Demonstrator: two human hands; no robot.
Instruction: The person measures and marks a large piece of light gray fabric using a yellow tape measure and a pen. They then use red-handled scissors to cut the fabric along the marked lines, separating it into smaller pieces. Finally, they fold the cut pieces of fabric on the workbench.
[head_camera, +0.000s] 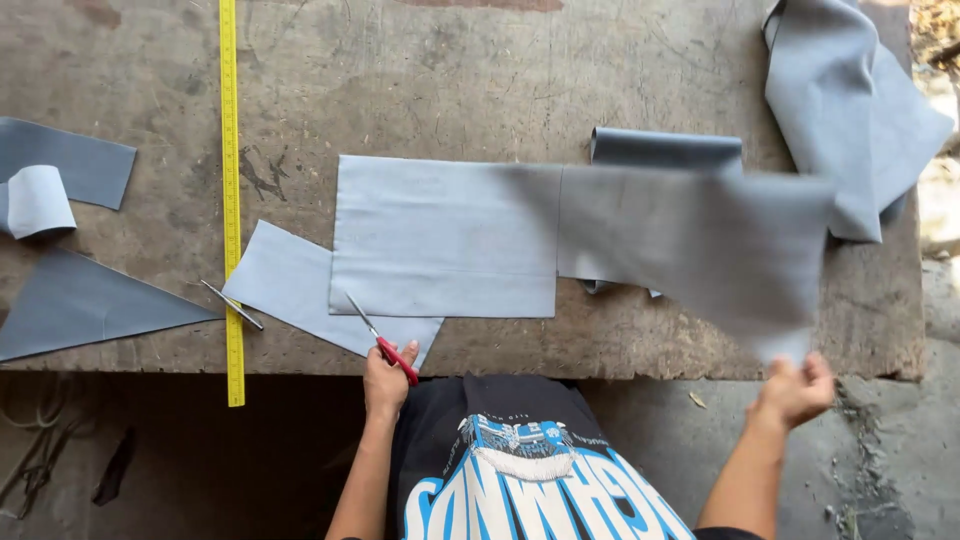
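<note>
Head view:
- Left hand (388, 378): at the near tabletop edge, about 6 o'clock, clenched around the red handles of the scissors (380, 340); blades point toward 11 o'clock and lie on the pale grey offcut (290, 285).
- Right hand (797, 388): off the near edge at 4 o'clock, pinching the lower corner of the long grey cloth strip (700, 240), which is lifted and blurred at that end.
- Cut grey rectangle (445, 238): flat at centre, its right edge meeting or lying under the strip; which, I cannot tell.
- Judgement for the step in hand: the strip moves best lifted clear of the rectangle, so the flat piece stays square; scissors are better kept low and pointed away from the lifting arm.
- Yellow measuring tape (231, 180): runs 12 to 6 o'clock at the left, its end overhanging the near edge; a thin metal rod (232, 305) crosses it.
- Grey scraps (80, 300): at 9 o'clock, one a triangle, one curled.
- Folded grey cloth (850, 110): heaped at 2 o'clock, draping over the right edge.
- Rolled grey piece (665, 148): just behind the strip.
- Tabletop (450, 70): worn wood; bare room toward 12 o'clock, the near edge tight against the person's body.
</note>
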